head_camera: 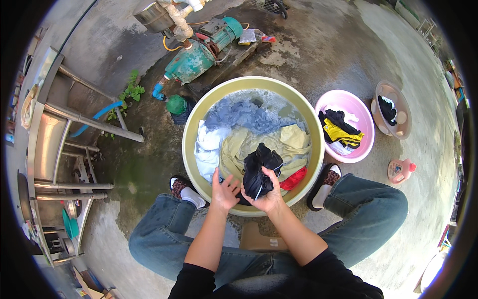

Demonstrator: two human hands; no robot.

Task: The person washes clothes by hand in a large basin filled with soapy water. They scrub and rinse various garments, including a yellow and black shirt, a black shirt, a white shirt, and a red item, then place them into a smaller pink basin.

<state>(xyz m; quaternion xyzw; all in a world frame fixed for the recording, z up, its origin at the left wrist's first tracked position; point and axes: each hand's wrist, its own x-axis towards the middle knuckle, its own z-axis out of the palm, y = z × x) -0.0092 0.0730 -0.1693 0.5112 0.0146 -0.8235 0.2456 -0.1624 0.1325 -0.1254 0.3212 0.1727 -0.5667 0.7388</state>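
A large yellow-green plastic tub (315, 123) stands between my feet, holding sudsy water and wet laundry. My right hand (267, 194) grips a bunched black garment (261, 170) with light piping, held over the tub's near side. My left hand (226, 190) is beside it, fingers spread, palm turned up, with nothing in it. In the water lie a blue-grey cloth (242, 114) at the far side, a white cloth (209, 145) at the left, a khaki cloth (237, 149) in the middle and a red cloth (294, 179) at the near right.
Right of the tub are a pink basin (368, 119) with black, yellow and white clothes, a beige basin (405, 129) with dark cloth, and a pink detergent jug (399, 172). A green water pump (194, 61) sits beyond the tub. Metal table legs (93, 121) lie left.
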